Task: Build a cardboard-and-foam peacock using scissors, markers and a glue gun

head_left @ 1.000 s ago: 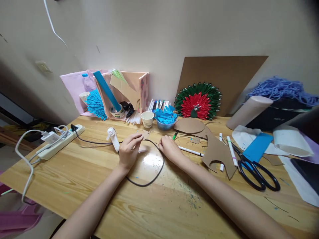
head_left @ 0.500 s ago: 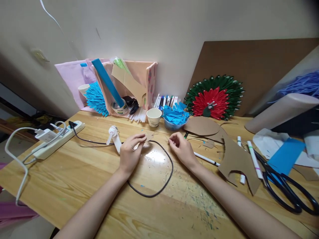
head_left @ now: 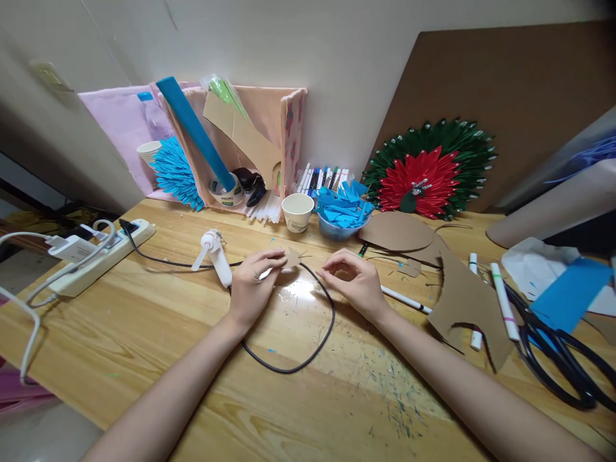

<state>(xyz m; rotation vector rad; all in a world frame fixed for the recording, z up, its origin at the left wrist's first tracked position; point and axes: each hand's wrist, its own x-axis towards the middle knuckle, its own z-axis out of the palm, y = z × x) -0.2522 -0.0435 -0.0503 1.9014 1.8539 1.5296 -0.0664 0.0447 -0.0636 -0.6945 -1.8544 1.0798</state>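
Cardboard scrap is pinched in the left hand, at its two o'clock — and at ten o'clock from the farther right hand, fingers curled, contents impossible to tell.

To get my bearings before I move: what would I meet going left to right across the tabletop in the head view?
White power strip, white glue gun, left hand, right hand, notched cardboard cutout, black-handled scissors.

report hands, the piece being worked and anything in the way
left hand pinching small cardboard piece; right hand beside it, fingers curled; black cord looped between hands
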